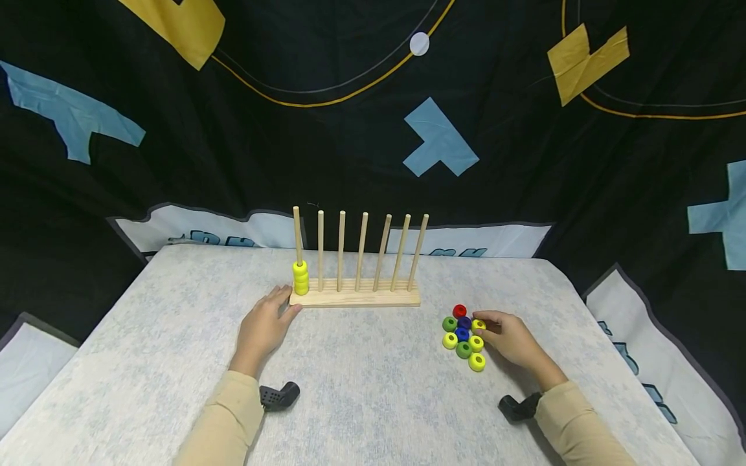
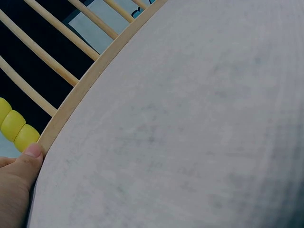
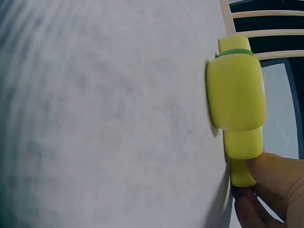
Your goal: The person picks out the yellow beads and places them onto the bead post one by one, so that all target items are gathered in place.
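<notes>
Gripping near the rack: left hand (image 1: 263, 329) at the left end of the wooden rack (image 1: 357, 298), thumb against the front corner of the base, fingers round its end. Seven upright pegs; three yellow beads stacked low on the leftmost peg (image 1: 298, 236), the other six bare.

Right hand (image 1: 515, 340) well apart, to the right, at a loose cluster on the table (image 1: 373, 388). Thumb and fingers pinch a yellow bead (image 1: 478, 325) on the cluster's right side. Cannot tell whether it is off the cloth.

Close about it: purple bead (image 1: 463, 323), blue bead (image 1: 462, 334), red bead (image 1: 460, 311) at the far edge, two green, three more yellow, the nearest yellow one (image 1: 476, 362) at the cluster's near edge.

Risks, as I judge them: beads sit so tight that a dragged fingertip could knock neighbours and set them rolling. Grip is on a smooth, rounded side; an off-centre pinch could let the bead squirt out. Pegs are tall and thin, so a bead brought over tilted could catch on a tip. Should the left hand slacken, a sideways knock could skid or tip the narrow base.
</notes>
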Demonstrator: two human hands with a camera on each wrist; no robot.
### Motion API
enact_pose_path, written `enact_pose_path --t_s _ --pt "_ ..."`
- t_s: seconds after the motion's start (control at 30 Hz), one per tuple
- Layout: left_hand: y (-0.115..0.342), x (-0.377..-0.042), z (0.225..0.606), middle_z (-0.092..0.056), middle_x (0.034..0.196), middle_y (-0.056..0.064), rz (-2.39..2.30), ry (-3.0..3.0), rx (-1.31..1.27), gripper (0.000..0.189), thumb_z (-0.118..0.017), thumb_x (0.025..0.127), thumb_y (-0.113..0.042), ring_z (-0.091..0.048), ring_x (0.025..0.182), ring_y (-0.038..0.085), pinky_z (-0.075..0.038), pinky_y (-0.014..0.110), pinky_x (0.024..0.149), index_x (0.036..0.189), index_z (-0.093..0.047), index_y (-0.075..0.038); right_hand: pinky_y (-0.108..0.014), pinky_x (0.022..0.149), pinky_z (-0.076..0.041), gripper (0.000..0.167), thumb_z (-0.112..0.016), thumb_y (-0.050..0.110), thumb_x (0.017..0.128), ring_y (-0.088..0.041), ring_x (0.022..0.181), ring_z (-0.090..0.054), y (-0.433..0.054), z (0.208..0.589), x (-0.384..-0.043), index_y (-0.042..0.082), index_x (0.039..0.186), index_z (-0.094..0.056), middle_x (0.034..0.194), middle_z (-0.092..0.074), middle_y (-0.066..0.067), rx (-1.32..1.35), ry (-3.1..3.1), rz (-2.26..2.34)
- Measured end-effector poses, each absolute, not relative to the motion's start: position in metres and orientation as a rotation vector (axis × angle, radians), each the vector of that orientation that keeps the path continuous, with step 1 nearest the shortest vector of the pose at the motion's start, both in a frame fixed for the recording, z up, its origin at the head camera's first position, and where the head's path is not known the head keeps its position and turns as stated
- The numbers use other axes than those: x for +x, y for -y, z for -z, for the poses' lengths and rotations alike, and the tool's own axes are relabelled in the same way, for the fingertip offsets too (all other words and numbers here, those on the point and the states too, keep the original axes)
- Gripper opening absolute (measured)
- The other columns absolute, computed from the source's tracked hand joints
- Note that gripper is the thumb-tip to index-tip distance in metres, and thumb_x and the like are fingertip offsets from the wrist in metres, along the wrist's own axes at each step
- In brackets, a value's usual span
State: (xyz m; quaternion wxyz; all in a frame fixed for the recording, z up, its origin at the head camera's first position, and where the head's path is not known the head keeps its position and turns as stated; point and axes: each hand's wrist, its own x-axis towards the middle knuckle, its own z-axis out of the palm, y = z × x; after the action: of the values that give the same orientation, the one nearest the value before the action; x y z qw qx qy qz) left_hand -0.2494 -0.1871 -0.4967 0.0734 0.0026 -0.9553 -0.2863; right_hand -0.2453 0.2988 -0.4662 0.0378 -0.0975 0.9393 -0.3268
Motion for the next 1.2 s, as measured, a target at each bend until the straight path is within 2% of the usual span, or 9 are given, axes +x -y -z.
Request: enact_pose_path --t_s 0.7,0.93,1.2 --pt "0.188 -0.250 0.498 -0.039 0.157 0.016 0.849 2.869 0.012 0.060 -0.055 0.101 -0.041 -0.036 0.146 0.040 -0.033 0.066 0.112 0.150 -0.043 -0.009 -0.050 0.095 -0.056 0.040 -0.068 0.021 0.096 -0.033 0.112 -0.066 -0.289 0.452 -0.247 0.003 0.131 -0.062 0.128 -0.066 -0.017 -0.310 -3.024 1.023" --pt "0.189 -0.250 0.498 -0.039 0.157 0.016 0.854 2.867 0.006 0.060 -0.056 0.101 -0.041 -0.035 0.146 0.039 -0.032 0.066 0.113 0.150 -0.043 -0.008 -0.048 0.093 -0.057 0.042 -0.069 0.029 0.094 -0.029 0.111 -0.067 -0.263 0.437 -0.243 0.008 0.130 -0.064 0.125 -0.069 -0.011 -0.328 -3.004 1.063" --pt "0.188 -0.250 0.497 -0.039 0.157 0.016 0.859 2.867 0.000 0.060 -0.055 0.101 -0.041 -0.035 0.146 0.039 -0.033 0.066 0.113 0.150 -0.043 -0.009 -0.040 0.086 -0.059 0.038 -0.073 0.027 0.092 -0.022 0.104 -0.068 -0.222 0.414 -0.241 0.012 0.126 -0.068 0.119 -0.072 -0.005 -0.485 -2.951 1.140"
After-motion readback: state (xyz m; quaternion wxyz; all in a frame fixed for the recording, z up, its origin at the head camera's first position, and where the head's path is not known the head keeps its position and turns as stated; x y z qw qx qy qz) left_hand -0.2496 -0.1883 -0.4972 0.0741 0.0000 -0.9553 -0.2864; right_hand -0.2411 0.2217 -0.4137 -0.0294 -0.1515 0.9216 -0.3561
